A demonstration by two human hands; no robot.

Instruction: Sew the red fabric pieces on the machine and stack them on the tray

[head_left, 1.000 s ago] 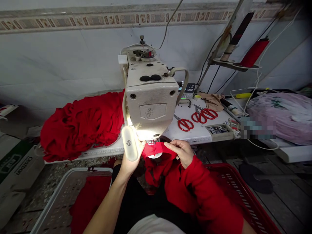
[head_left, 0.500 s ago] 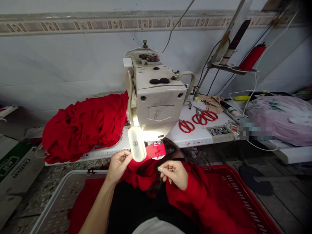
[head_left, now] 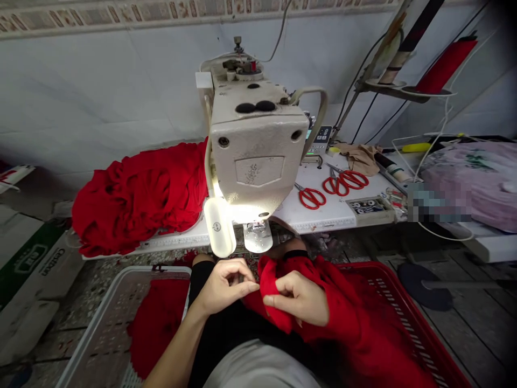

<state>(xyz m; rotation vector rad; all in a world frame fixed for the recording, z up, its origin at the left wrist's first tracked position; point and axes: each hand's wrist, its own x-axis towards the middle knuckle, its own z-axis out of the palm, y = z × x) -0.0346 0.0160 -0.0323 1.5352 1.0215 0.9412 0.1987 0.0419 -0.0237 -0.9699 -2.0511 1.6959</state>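
A red garment (head_left: 270, 277) lies bunched over my lap and trails to the right. My right hand (head_left: 302, 299) is closed on a fold of it, thumb against fingers. Just to the left, my left hand (head_left: 229, 284) pinches at the cloth's edge, fingertips together; the exact bit gripped is hard to see. Both hands are in front of and below the sewing machine (head_left: 258, 156). Its lit needle area and rounded metal work plate (head_left: 258, 240) have no cloth on them. A pale oval lamp (head_left: 220, 229) hangs beside the needle area.
Red cloth (head_left: 141, 194) is heaped left of the machine. Red-handled scissors (head_left: 311, 198) and a bobbin tray (head_left: 369, 207) lie at right. A white basket (head_left: 115, 280) and a red basket (head_left: 404, 307) flank my legs. A thread stand (head_left: 363, 81) rises at back right.
The red cloth has come away from under the needle and down to my lap. My left hand has moved right and down, close to my right hand, which now grips the cloth. The view has shifted.
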